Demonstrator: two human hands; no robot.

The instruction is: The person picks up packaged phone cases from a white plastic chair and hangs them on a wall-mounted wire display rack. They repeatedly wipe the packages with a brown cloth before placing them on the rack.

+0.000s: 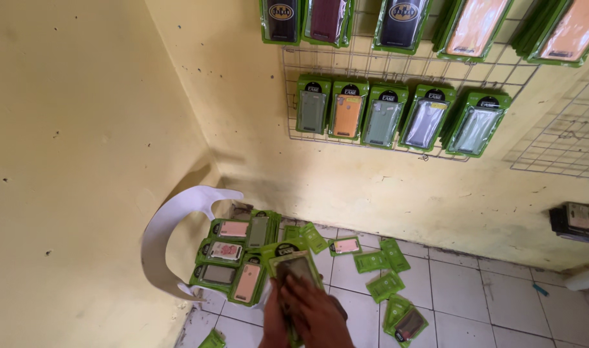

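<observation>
Both of my hands are at the bottom centre of the head view, closed around a green phone-case package (293, 263) with a dark case inside. My right hand (317, 312) lies over its lower part, fingers spread on the front. My left hand (274, 319) grips its left edge from below. The package is held just above a white plastic chair (162, 235) whose seat is loaded with several similar green packages (233, 258) holding pink, white and grey cases.
A wire grid (372, 67) on the yellow wall carries rows of hanging green case packages (388, 116). More packages (381, 277) lie scattered on the white tiled floor (475, 303). A second wire grid (568, 138) hangs at the right, with a dark box (578, 222) below it.
</observation>
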